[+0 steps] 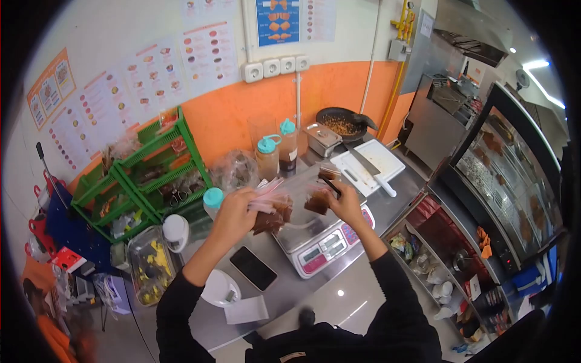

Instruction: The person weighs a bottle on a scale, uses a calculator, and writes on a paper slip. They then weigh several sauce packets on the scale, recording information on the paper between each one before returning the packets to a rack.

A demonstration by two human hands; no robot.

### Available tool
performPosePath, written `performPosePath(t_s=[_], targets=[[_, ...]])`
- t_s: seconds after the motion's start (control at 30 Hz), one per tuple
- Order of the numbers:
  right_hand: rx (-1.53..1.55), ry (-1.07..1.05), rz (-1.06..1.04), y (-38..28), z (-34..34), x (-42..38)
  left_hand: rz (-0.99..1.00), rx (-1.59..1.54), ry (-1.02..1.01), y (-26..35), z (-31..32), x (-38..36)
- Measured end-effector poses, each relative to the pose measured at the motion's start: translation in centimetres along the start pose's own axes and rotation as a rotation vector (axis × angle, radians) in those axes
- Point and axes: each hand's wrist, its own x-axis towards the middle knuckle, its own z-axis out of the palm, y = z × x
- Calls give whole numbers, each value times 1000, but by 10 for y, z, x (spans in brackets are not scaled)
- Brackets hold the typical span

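Left fingers (pixel 247 202) grip bags (pixel 275 219); right fingers (pixel 344 193), dark object (pixel 331 186) (bare counter edge (pixel 293 299) near phone (pixel 253 268)).

Commercial kitchen — food display case (pixel 505 163), range hood (pixel 469 30), steel counter (pixel 290 296), digital scale (pixel 327 245), frying pan (pixel 340 124)

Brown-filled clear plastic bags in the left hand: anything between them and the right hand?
Yes: between the brown-filled clear plastic bags in the left hand and the right hand, another small brown-filled bag shows, just left of the right hand's slim black object. Whether it hangs or lies isn't clear.
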Motion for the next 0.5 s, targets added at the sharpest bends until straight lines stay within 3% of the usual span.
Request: performPosePath(t_s=[0.13,0.27,0.3,0.4,0.5], targets=[[74,107,-16,21,11,-3,43,79,48,-17,67,21],[78,-1,153,43,16,-14,32,160,71,-40,111,33],[102,38,57,60,27,-19,52,176,91,-50,124,31],[69,-110,209,53,20,-27,-45,193,-51,-73,150,22],[132,-133,119,51,16,-29,-142,89,-51,-80,153,20]])
